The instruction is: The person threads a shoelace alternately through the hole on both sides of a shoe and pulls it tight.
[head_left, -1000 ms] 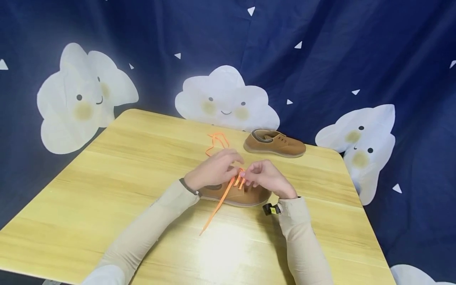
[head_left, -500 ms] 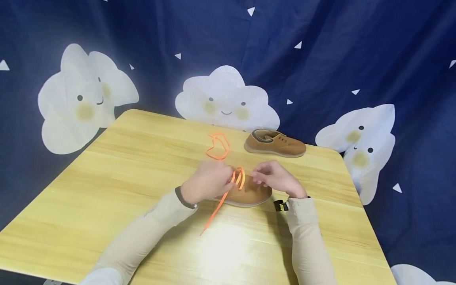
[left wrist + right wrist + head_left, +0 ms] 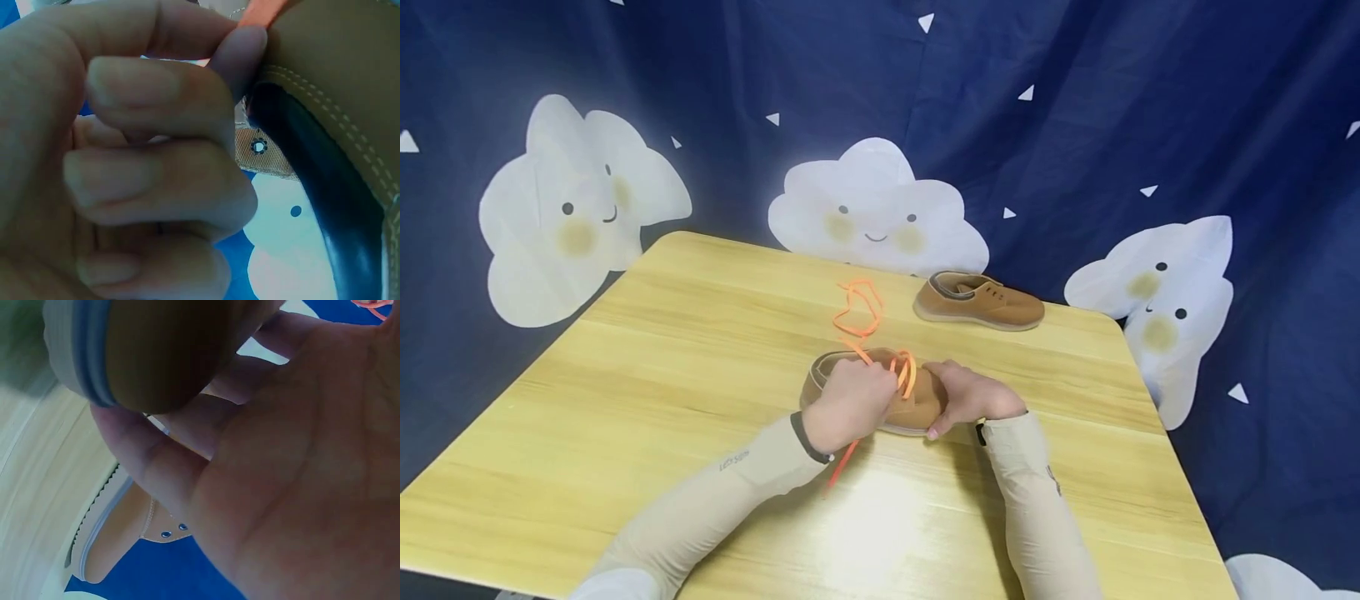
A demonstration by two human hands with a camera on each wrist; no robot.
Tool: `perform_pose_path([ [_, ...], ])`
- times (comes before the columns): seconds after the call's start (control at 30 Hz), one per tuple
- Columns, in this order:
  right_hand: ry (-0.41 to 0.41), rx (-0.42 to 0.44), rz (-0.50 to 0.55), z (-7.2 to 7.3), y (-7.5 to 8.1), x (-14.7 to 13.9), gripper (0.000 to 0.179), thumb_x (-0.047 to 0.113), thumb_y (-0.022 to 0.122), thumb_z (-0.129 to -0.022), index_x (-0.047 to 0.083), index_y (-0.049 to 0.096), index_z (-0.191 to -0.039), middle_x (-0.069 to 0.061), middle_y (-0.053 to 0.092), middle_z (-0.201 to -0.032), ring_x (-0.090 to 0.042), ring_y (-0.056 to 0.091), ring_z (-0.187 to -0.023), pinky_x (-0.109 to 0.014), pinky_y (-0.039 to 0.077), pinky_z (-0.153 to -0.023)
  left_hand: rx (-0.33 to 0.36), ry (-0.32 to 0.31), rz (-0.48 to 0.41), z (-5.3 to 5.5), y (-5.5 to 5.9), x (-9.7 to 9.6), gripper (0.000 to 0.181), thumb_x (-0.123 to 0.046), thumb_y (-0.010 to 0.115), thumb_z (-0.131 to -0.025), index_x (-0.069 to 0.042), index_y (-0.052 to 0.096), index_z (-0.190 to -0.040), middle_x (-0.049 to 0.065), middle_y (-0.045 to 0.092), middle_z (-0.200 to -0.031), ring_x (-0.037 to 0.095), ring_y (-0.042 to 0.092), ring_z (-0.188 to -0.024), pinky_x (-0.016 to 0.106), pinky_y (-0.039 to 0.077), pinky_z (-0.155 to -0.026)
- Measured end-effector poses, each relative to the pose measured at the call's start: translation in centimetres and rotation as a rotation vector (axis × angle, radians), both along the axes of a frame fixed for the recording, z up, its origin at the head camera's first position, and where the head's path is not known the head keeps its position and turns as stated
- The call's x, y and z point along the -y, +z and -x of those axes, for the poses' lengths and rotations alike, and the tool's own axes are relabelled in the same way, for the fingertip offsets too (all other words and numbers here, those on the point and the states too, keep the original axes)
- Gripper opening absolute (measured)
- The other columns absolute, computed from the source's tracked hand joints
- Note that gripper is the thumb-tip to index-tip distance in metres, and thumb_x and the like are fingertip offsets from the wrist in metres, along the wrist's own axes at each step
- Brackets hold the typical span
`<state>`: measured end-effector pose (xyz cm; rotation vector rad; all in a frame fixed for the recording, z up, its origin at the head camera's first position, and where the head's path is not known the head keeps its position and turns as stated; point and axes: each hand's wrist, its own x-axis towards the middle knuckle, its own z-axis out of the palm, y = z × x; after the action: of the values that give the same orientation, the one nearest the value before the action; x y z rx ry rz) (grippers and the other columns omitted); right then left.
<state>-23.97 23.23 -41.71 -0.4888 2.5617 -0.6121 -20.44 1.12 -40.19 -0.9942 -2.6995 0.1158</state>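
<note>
A brown shoe (image 3: 917, 412) lies on the table, toe to the right, with an orange shoelace (image 3: 910, 375) looped through its eyelets. My left hand (image 3: 853, 404) is over the shoe's opening and pinches the shoelace (image 3: 265, 11) between thumb and index finger, the other fingers curled. One lace end hangs down the near side onto the table, partly hidden by that hand; another piece sticks out above it. My right hand (image 3: 973, 393) grips the toe (image 3: 162, 356), its thumb on the near side and its fingers on the far side.
A second brown shoe (image 3: 981, 304), without a lace, stands near the back edge of the wooden table (image 3: 700, 333). Left of it a loose orange shoelace (image 3: 880, 312) lies in a loop. A dark blue curtain (image 3: 715, 67) with clouds hangs behind.
My right hand has left the lace loops and now grips the toe. My left hand has dropped lower over the shoe and draws a lace piece toward the heel.
</note>
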Motion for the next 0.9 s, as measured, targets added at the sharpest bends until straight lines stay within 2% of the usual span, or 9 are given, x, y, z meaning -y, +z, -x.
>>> perform_pose_path([
  [0.1, -0.007, 0.001, 0.009, 0.0, -0.1, 0.3, 0.101, 0.019, 0.101, -0.06, 0.006, 0.05, -0.146, -0.015, 0.057, -0.137, -0.033, 0.052, -0.132, -0.052, 0.04, -0.117, -0.016, -0.007, 0.037, -0.1, 0.3, 0.1, 0.05, -0.03, 0.076, -0.092, -0.021, 0.044, -0.055, -0.01, 0.021, -0.048, 0.005, 0.018, -0.045, 0.018, 0.014, -0.04],
  [0.2, 0.002, -0.002, 0.015, 0.0, -0.1, 0.3, 0.094, 0.017, 0.101, -0.059, 0.006, 0.055, -0.141, -0.01, 0.062, -0.127, -0.027, 0.057, -0.121, -0.048, 0.045, -0.112, -0.02, -0.012, 0.073, -0.3, 1.0, 0.4, 0.045, -0.036, 0.078, -0.089, -0.021, 0.049, -0.058, -0.01, 0.026, -0.05, 0.006, 0.022, -0.047, 0.019, 0.018, -0.04],
  [0.37, 0.014, 0.002, 0.054, 0.1, 0.0, 0.4, 0.086, 0.013, 0.101, -0.058, 0.006, 0.06, -0.133, -0.002, 0.069, -0.111, -0.017, 0.062, -0.102, -0.039, 0.05, -0.102, 0.046, -0.024, 0.11, -1.4, 2.9, 1.0, 0.034, -0.042, 0.082, -0.085, -0.021, 0.061, -0.068, -0.009, 0.036, -0.055, 0.007, 0.029, -0.05, 0.02, 0.028, -0.043],
  [0.47, 0.004, 0.002, 0.052, 0.1, 0.2, 0.4, 0.086, 0.012, 0.101, -0.058, 0.003, 0.061, -0.133, -0.001, 0.069, -0.108, -0.014, 0.061, -0.098, -0.036, 0.05, -0.099, 0.09, -0.053, 0.127, -2.3, 3.6, 1.1, 0.028, -0.04, 0.081, -0.085, -0.021, 0.065, -0.072, -0.01, 0.041, -0.057, 0.007, 0.032, -0.051, 0.02, 0.031, -0.044],
  [0.6, -0.023, 0.02, 0.066, 0.1, 0.2, 0.4, 0.087, 0.01, 0.1, -0.059, 0.001, 0.061, -0.136, 0.0, 0.071, -0.108, -0.013, 0.061, -0.096, -0.033, 0.05, -0.098, 0.08, -0.099, 0.137, -3.4, 4.0, 1.1, 0.023, -0.038, 0.082, -0.083, -0.022, 0.067, -0.076, -0.01, 0.046, -0.062, 0.006, 0.034, -0.052, 0.02, 0.034, -0.044],
  [0.7, -0.028, 0.025, 0.079, 0.2, 0.1, 0.4, 0.084, 0.01, 0.1, -0.059, 0.002, 0.062, -0.133, 0.0, 0.072, -0.108, -0.013, 0.061, -0.094, -0.032, 0.051, -0.094, 0.088, -0.102, 0.164, -3.7, 4.2, 1.2, 0.024, -0.039, 0.082, -0.083, -0.022, 0.067, -0.076, -0.01, 0.045, -0.063, 0.006, 0.033, -0.052, 0.02, 0.034, -0.043],
  [0.8, -0.036, 0.026, 0.071, 0.2, 0.3, 0.5, 0.083, 0.01, 0.1, -0.059, 0.002, 0.063, -0.133, 0.0, 0.072, -0.109, -0.013, 0.061, -0.095, -0.032, 0.051, -0.095, 0.155, -0.078, 0.171, -3.4, 4.5, 1.6, 0.028, -0.038, 0.081, -0.085, -0.021, 0.063, -0.072, -0.009, 0.044, -0.062, 0.007, 0.034, -0.052, 0.021, 0.035, -0.045],
  [0.9, -0.042, 0.029, 0.041, 0.2, 0.4, 0.5, 0.095, 0.013, 0.1, -0.06, -0.003, 0.055, -0.142, -0.007, 0.071, -0.122, -0.019, 0.064, -0.11, -0.038, 0.05, -0.106, 0.259, -0.037, 0.181, -2.7, 4.5, 1.8, 0.029, -0.036, 0.081, -0.086, -0.02, 0.062, -0.071, -0.008, 0.045, -0.063, 0.008, 0.036, -0.052, 0.022, 0.039, -0.048],
])
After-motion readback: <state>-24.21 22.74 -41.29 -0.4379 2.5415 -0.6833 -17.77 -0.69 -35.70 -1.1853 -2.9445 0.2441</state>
